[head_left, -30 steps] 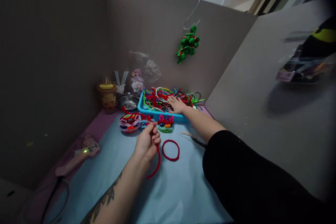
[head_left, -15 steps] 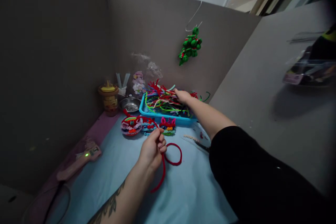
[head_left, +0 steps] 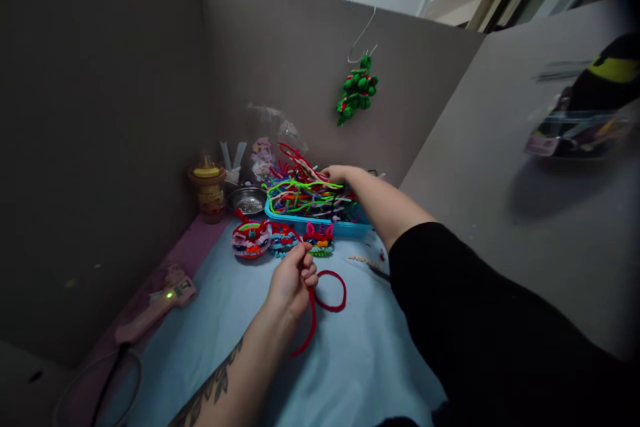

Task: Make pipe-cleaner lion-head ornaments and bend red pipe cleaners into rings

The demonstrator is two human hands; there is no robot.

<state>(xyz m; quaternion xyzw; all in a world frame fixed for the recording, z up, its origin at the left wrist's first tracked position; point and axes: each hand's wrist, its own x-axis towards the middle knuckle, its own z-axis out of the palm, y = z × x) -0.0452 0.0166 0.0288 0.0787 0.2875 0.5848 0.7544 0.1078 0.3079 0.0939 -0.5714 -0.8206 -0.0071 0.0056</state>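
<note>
My left hand (head_left: pixel 293 279) is closed round a red pipe cleaner (head_left: pixel 311 321) that curves down over the light blue mat (head_left: pixel 330 373). A red pipe-cleaner ring (head_left: pixel 331 291) lies just right of that hand. My right hand (head_left: pixel 336 175) reaches into the blue tray (head_left: pixel 320 225) at the back and pinches a bunch of coloured pipe cleaners (head_left: pixel 300 188), lifted above the tray. Three small fuzzy pipe-cleaner faces (head_left: pixel 283 239) sit in a row in front of the tray.
Grey partition walls enclose the desk on three sides. A pink glue gun (head_left: pixel 155 303) with a green light lies at the left, its cable trailing forward. A steel bowl (head_left: pixel 246 200) and a yellow-lidded cup (head_left: pixel 207 188) stand at the back left. A green ornament (head_left: pixel 357 90) hangs on the wall.
My right hand went from lying flat on the pile in the tray to gripping a bunch and lifting it up and left. My left hand kept hold of the red pipe cleaner.
</note>
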